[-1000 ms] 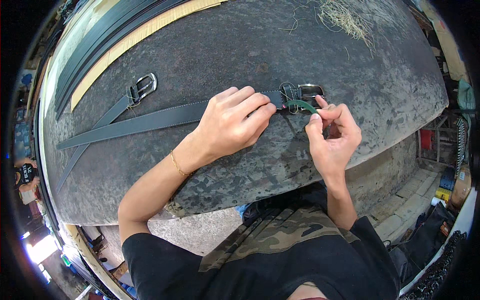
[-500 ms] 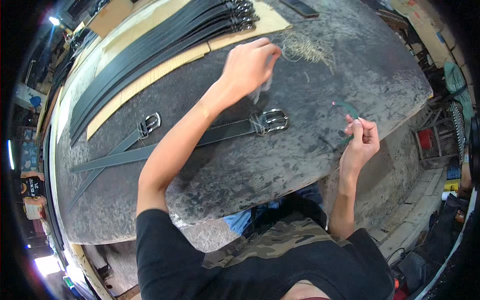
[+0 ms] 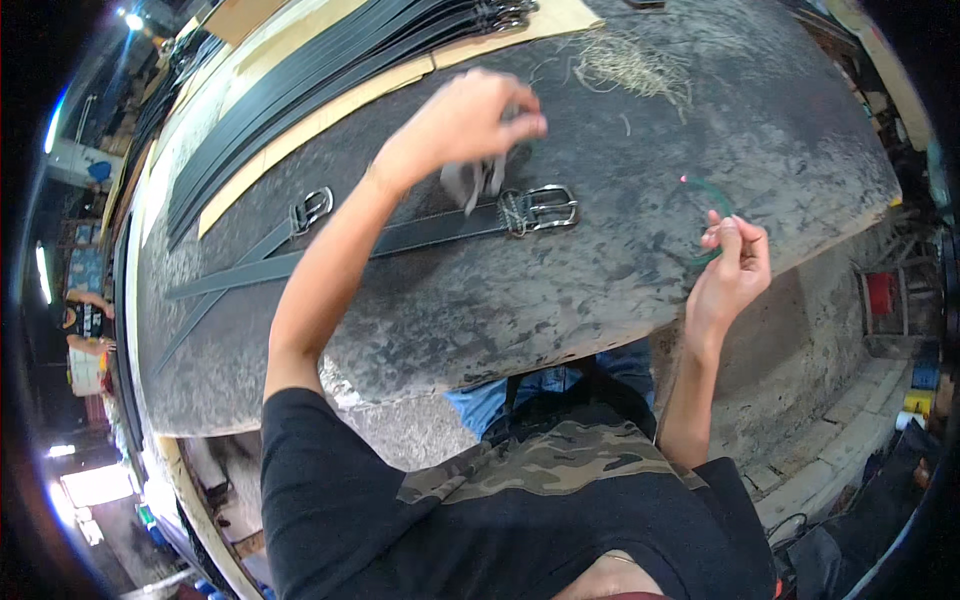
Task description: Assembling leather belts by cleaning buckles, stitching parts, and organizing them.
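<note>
My right hand (image 3: 728, 270) pinches a thin, curved green piece of mosquito coil (image 3: 722, 200) with a bright pink tip, held over the table's near right edge. My left hand (image 3: 470, 118) is raised above the middle of the table, blurred, its fingers drawn together. A limp grey cloth (image 3: 470, 185) hangs beneath it, seemingly from the fingers, which hide its upper part. Just below lies a dark belt (image 3: 425, 232) with a silver buckle (image 3: 553, 208) and thread wound near it. It crosses a second belt (image 3: 245, 255), whose buckle (image 3: 318, 205) lies farther left.
Many black belts (image 3: 320, 75) lie stacked on cardboard (image 3: 290, 160) at the far left. A heap of pale threads (image 3: 640, 68) sits at the back. The worn dark table (image 3: 480, 340) ends just before my body. Another person (image 3: 85, 320) is at the far left.
My left hand has moved left with the grey cloth below it. My right hand still holds the coil piece. The whole view has shifted slightly.
</note>
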Motion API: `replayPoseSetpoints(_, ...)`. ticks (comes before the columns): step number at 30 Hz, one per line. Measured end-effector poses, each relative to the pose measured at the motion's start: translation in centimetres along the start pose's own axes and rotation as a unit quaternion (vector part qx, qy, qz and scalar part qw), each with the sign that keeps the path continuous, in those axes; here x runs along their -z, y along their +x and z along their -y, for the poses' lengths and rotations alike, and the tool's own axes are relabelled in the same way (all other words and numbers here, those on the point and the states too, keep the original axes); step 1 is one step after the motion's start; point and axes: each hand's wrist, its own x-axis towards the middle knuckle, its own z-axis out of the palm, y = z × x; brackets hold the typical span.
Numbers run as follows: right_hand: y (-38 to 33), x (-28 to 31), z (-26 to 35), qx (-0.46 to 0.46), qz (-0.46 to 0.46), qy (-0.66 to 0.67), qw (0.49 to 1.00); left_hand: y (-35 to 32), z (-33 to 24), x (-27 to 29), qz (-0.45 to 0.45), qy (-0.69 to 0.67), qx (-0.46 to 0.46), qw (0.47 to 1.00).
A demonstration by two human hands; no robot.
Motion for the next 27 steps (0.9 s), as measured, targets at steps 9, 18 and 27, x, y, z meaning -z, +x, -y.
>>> replayPoseSetpoints(9, -3.7, -6.5, 1.6, -0.137, 0.171, -0.026, 0.975, -10.3, -4.2, -3.0, -0.046, -0.054, 0.040, 0.997)
replayPoseSetpoints(18, -5.2, -7.3, 0.4, -0.044, 0.268, -0.165, 0.948, -11.0, -3.1, -4.4, -0.121, -0.054, -0.004, 0.991)
replayPoseSetpoints(27, -5.2, -8.0, 1.0, -0.052, 0.271, -0.188, 0.943, -11.0, -2.8, -4.4, -0.125, -0.058, -0.006, 0.990)
